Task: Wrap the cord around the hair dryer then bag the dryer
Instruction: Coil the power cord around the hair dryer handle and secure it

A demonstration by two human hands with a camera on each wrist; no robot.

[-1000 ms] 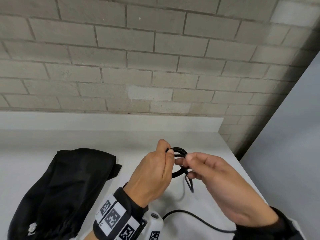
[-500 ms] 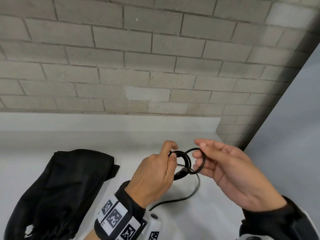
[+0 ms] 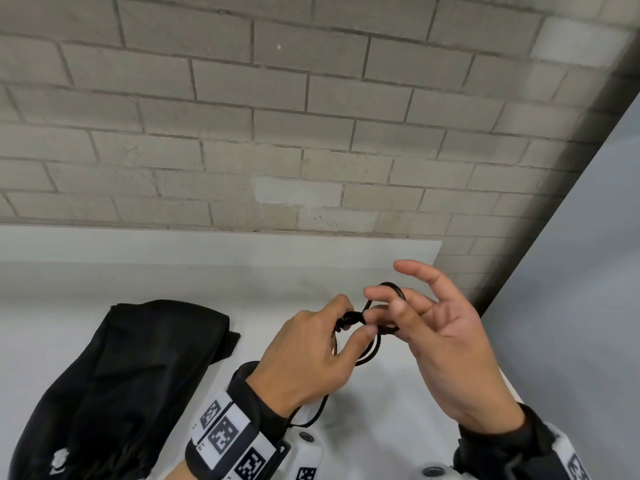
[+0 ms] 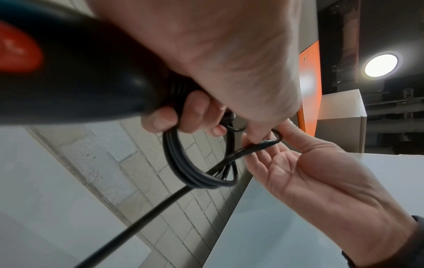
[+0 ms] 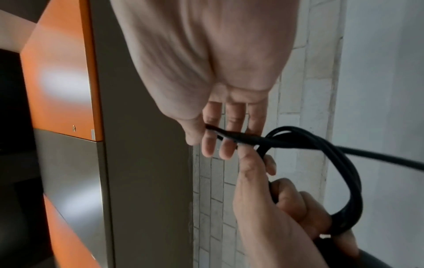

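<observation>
Two hands are busy over a pale table (image 3: 104, 282), right in front of a grey brick wall (image 3: 277, 116). From the head view, the left hand (image 3: 304, 358) is curled around a bundle of black cord (image 3: 369, 355), with a few loops poking out past its fingers. The right hand (image 3: 446, 344) is mostly spread out, but one fingertip is hooked through a small loop of the cord up top, and the thumb sits close against it. A black bag (image 3: 114, 382) lies flat on the table off to the left, well apart from both hands. One strand of cord hangs down under the left wrist.

Left wrist view is where you actually see the hair dryer (image 4: 80, 81): black, with an orange patch, tucked into the left hand (image 4: 206, 63) along with the coiled cord (image 4: 183, 163). So that hand's wrapped tight round both. The right hand (image 4: 309, 172) shows its palm, fingers fairly loose, with the thin end of the cord pinched at its fingertips. A single strand runs off toward the lower left.

Right wrist view: the right hand (image 5: 206, 72) has its fingers pointing down, the cord (image 5: 344, 172) end lying across them against the thumb. The left hand (image 5: 275, 208) grips the coil from below. An orange and grey cabinet (image 5: 69, 90) stands behind.
</observation>
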